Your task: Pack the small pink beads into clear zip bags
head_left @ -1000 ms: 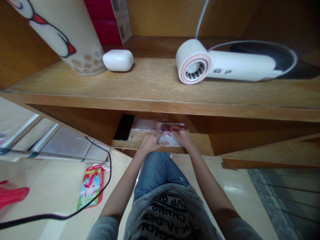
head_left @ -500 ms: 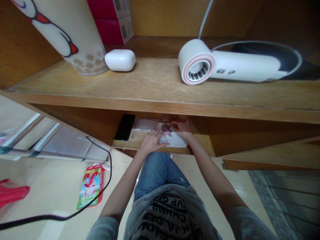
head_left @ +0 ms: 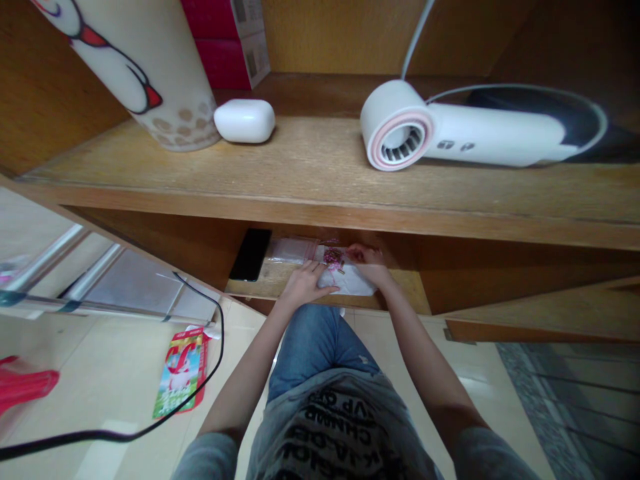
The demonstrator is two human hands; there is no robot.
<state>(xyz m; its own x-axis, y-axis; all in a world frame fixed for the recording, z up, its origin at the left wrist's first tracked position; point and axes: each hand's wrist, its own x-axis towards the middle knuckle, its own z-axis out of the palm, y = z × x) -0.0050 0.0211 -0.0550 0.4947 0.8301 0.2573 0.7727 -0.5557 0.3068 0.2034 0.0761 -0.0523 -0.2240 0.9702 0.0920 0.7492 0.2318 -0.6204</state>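
Observation:
In the lower drawer space a small heap of pink and dark bead-like pieces (head_left: 333,256) lies on a white sheet (head_left: 357,281). My left hand (head_left: 306,283) rests flat at the sheet's left edge, its thumb stretched toward the right and its fingers just beside the heap. On the other side, my right hand (head_left: 369,262) has its fingertips drawn together a little right of the pieces; whatever they pinch is too small to make out. A clear plastic bag (head_left: 293,250) lies left of the heap, with a black phone (head_left: 251,255) beyond it.
On the wooden shelf (head_left: 300,167) above stand a patterned cup (head_left: 150,73), a white earbud case (head_left: 245,121), magenta boxes (head_left: 223,63) and a white handheld fan (head_left: 495,133) with a cable. Below left, a black cord (head_left: 220,333) crosses over a colourful packet (head_left: 181,373).
My right hand has shifted slightly to the right, away from the pieces. My left hand stays at the sheet's edge. The whole view has moved very slightly.

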